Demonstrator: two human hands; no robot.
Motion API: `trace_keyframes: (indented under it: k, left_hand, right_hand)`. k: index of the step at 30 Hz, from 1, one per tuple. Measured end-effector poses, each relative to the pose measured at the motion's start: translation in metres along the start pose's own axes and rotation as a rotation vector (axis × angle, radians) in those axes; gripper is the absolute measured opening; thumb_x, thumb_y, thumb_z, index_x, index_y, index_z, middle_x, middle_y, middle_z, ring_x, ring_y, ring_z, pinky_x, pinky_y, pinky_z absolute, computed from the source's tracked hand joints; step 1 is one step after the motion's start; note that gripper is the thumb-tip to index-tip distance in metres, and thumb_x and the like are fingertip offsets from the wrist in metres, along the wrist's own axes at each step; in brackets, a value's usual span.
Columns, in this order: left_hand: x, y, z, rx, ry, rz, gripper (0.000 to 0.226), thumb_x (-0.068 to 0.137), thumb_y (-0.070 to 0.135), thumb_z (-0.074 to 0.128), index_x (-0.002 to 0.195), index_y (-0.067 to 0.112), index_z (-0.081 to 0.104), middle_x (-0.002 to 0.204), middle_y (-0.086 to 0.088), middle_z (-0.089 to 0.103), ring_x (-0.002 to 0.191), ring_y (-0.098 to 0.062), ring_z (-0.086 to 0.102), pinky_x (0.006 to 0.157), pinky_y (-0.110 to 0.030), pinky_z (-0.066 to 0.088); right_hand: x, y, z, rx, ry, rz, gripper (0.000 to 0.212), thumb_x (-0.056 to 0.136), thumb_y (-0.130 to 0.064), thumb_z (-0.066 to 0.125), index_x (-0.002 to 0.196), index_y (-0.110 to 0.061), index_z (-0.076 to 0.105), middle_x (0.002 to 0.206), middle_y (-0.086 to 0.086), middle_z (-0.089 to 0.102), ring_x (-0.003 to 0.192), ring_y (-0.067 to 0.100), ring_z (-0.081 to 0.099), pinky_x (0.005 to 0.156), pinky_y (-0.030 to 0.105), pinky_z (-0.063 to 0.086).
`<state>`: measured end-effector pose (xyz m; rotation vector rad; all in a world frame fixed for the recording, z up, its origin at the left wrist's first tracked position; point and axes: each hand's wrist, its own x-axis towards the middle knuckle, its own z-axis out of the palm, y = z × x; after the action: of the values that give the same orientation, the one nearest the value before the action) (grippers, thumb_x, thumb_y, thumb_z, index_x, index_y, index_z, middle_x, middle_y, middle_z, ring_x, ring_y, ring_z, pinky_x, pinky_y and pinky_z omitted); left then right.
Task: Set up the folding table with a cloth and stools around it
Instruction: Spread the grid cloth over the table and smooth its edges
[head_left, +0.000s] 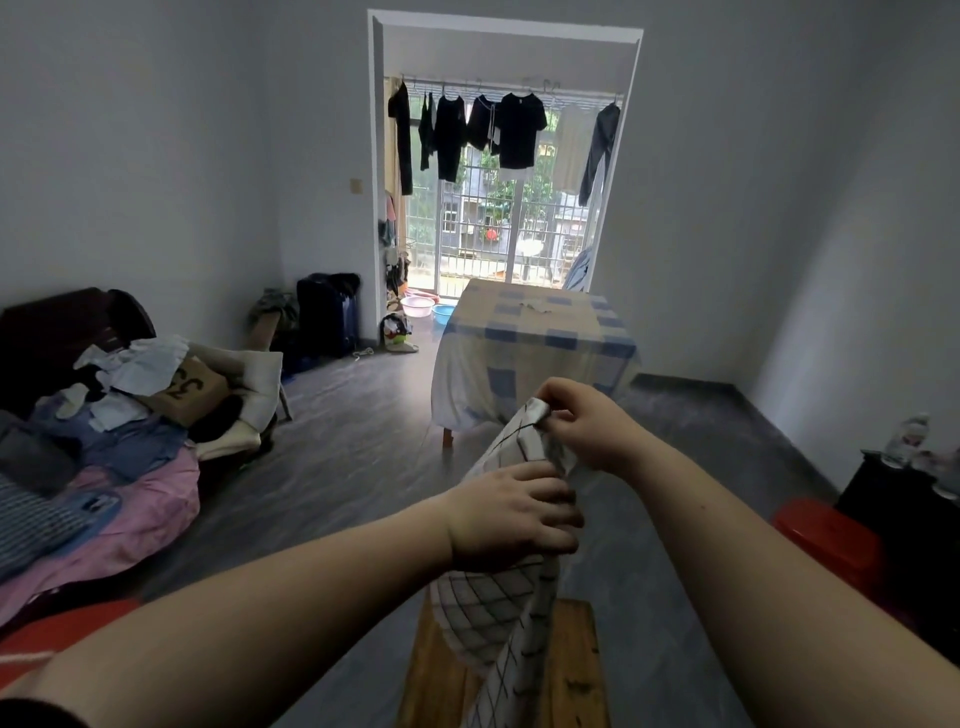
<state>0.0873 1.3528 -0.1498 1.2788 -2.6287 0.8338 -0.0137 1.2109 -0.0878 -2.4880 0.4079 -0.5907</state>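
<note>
While both hands hold it up at chest height, the cloth (498, 613) hangs in a bunched column over a wooden surface (571, 670) directly below, its lower end draped against the wood near the bottom edge of the view. The left hand (511, 519) has its fingers (550, 499) clenched around the gathered middle of the cloth; the right hand (587, 431) pinches a folded corner just above, fingertips closed on the fabric. The cloth is white with a thin dark grid, creased and twisted.

Open grey floor (353, 457) stretches ahead and to the left, bounded on the left by a bed (130, 514) heaped with clothes and a cardboard box (189, 395). Straight ahead, well apart from the hands, stands a table (535, 348) covered with a blue-checked sheet, set before a balcony door (509, 228) where dark laundry hangs. On the right, a red stool (826, 540) sits beside a dark cabinet (904, 525) near the wall. The right wall leaves a clear strip of floor beside the covered table.
</note>
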Motion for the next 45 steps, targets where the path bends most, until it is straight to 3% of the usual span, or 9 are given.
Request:
trace_keyframes:
  k: [5,9,12,16,19,25,30,37,45]
  left_hand:
    - [-0.020,-0.005,0.010,-0.063,0.258,-0.160,0.035,0.085,0.004,0.049,0.116,0.015,0.060,0.126,-0.012,0.061,0.123,-0.029,0.052,0.108,-0.048,0.038]
    - [-0.018,-0.021,0.007,-0.282,0.434,-0.680,0.037,0.078,0.001,0.043,0.109,0.020,0.048,0.111,-0.003,0.055,0.103,-0.016,0.048,0.089,-0.042,0.051]
    - [-0.009,-0.038,0.000,-0.517,0.340,-0.955,0.066,0.075,-0.003,0.055,0.129,0.031,0.040,0.129,0.010,0.038,0.121,-0.011,0.039,0.099,-0.041,0.049]
    - [0.009,-0.063,-0.019,-0.801,-0.009,-0.860,0.080,0.076,0.000,0.058,0.132,0.054,0.039,0.157,0.018,0.021,0.148,-0.007,0.009,0.113,-0.036,0.029]
    - [0.020,-0.079,-0.028,-0.888,-0.156,-0.814,0.054,0.082,0.009,0.070,0.127,0.035,0.056,0.146,0.006,0.045,0.135,-0.004,0.035,0.110,-0.026,0.030]
    - [0.026,-0.092,-0.032,-0.869,-0.142,-0.800,0.023,0.079,0.022,0.078,0.100,0.024,0.068,0.115,0.016,0.065,0.102,0.011,0.055,0.092,-0.023,0.045]
    - [0.029,-0.087,-0.030,-0.819,-0.089,-0.730,0.024,0.080,0.028,0.077,0.086,0.017,0.056,0.091,-0.011,0.062,0.080,-0.022,0.060,0.076,-0.039,0.052]
    - [0.017,-0.096,-0.013,-0.678,-0.365,-0.801,0.012,0.082,0.035,0.075,0.088,0.030,0.067,0.081,0.009,0.065,0.071,0.002,0.058,0.066,-0.022,0.042]
    - [-0.013,-0.100,-0.004,-0.658,-0.309,-0.853,0.013,0.082,0.035,0.076,0.077,0.035,0.065,0.072,0.018,0.065,0.069,0.011,0.057,0.063,-0.020,0.037]
  right_hand:
    - [-0.009,0.007,-0.010,-0.041,0.058,-0.039,0.007,0.090,-0.005,0.058,0.093,-0.011,0.058,0.086,0.001,0.064,0.083,0.018,0.060,0.079,0.040,0.049]
    - [-0.017,0.009,-0.015,-0.060,0.007,-0.027,0.012,0.089,-0.003,0.056,0.091,-0.015,0.056,0.085,0.003,0.062,0.081,0.016,0.058,0.077,0.040,0.049]
    - [-0.024,0.008,-0.020,-0.038,-0.036,-0.025,0.017,0.089,-0.003,0.054,0.092,-0.019,0.056,0.085,-0.002,0.062,0.077,0.007,0.056,0.074,0.036,0.049]
    - [-0.035,0.003,-0.028,0.002,-0.108,-0.010,0.042,0.091,-0.003,0.053,0.093,-0.045,0.057,0.089,-0.024,0.062,0.081,-0.007,0.056,0.072,0.016,0.045]
    - [-0.043,0.001,-0.037,-0.006,-0.124,0.003,0.045,0.091,0.003,0.051,0.102,-0.040,0.060,0.095,-0.024,0.062,0.091,-0.008,0.057,0.079,0.017,0.045]
    - [-0.056,0.009,-0.057,-0.024,-0.046,0.054,0.034,0.093,0.001,0.052,0.114,-0.021,0.067,0.107,-0.010,0.066,0.103,0.007,0.062,0.094,0.029,0.050]
    - [-0.061,0.026,-0.062,-0.102,0.041,0.068,0.031,0.094,-0.003,0.055,0.111,-0.026,0.067,0.108,-0.012,0.063,0.103,0.009,0.059,0.091,0.024,0.045]
    - [-0.057,0.034,-0.066,-0.279,0.057,0.035,0.020,0.095,-0.012,0.059,0.107,-0.026,0.068,0.098,-0.016,0.057,0.096,0.009,0.055,0.082,0.023,0.042]
    - [-0.064,0.051,-0.059,-0.282,0.116,0.046,0.020,0.098,-0.017,0.055,0.111,-0.028,0.066,0.108,-0.011,0.054,0.096,0.010,0.055,0.086,0.028,0.047]
